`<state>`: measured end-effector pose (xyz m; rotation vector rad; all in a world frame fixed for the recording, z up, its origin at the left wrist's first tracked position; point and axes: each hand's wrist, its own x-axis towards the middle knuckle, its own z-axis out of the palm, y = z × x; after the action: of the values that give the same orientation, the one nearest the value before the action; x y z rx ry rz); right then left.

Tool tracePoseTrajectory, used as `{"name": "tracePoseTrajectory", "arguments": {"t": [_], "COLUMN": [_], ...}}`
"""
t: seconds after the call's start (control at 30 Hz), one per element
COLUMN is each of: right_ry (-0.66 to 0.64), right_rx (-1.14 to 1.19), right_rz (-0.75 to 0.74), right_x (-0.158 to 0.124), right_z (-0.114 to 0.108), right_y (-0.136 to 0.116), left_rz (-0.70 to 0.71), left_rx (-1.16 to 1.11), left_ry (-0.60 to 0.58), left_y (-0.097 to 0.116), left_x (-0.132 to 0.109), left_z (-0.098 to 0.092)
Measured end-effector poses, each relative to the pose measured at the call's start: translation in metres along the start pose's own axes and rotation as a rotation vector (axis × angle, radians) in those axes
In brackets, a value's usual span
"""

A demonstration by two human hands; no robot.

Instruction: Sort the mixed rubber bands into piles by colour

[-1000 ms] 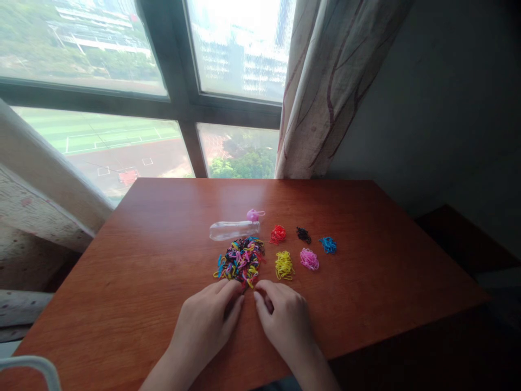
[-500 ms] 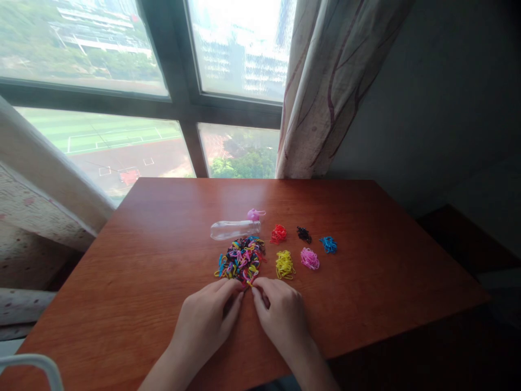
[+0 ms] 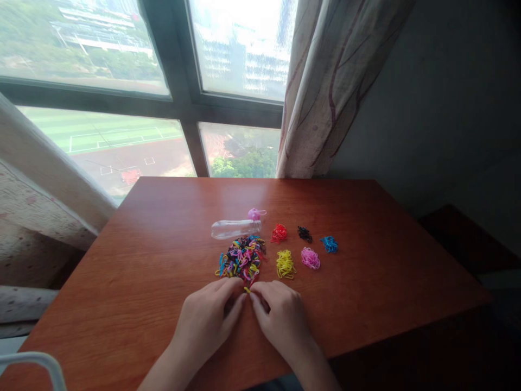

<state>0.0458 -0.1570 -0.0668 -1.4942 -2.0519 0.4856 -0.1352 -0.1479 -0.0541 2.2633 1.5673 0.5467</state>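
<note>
Both my hands meet at the near edge of a mixed pile of small rubber bands (image 3: 242,258) in black, pink, yellow, blue and red. My right hand (image 3: 280,309) pinches a small yellow rubber band (image 3: 247,290) between thumb and forefinger. Close against the band's other end, my left hand (image 3: 209,309) has its thumb and fingers drawn together; what lies between them is hidden. A few red bands show just beyond the fingertips.
Right of the pile lie sorted bands: red (image 3: 279,233), black (image 3: 304,234), blue (image 3: 329,244), yellow (image 3: 285,264) and pink (image 3: 310,258). Behind it are a clear plastic bottle (image 3: 234,229) on its side and a pink cap (image 3: 254,214). The wooden table (image 3: 122,282) meets a window.
The yellow band has shifted slightly down, toward me, between my fingertips. My hands have barely moved, and the piles look the same.
</note>
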Motion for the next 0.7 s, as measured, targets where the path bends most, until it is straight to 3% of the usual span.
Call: {"name": "tracePoseTrajectory", "arguments": {"t": [0.4, 0.7], "right_ry": [-0.009, -0.025], "right_rx": [-0.006, 0.005], "right_rz": [-0.002, 0.015], "right_x": [-0.001, 0.001], "right_z": [-0.001, -0.004], "right_y": [-0.001, -0.004], "left_rz": [0.062, 0.002], "left_rx": [-0.129, -0.12], "left_ry": [0.044, 0.041], "left_y": [-0.003, 0.0], "left_x": [-0.001, 0.024], "left_z": [0.0, -0.016]}}
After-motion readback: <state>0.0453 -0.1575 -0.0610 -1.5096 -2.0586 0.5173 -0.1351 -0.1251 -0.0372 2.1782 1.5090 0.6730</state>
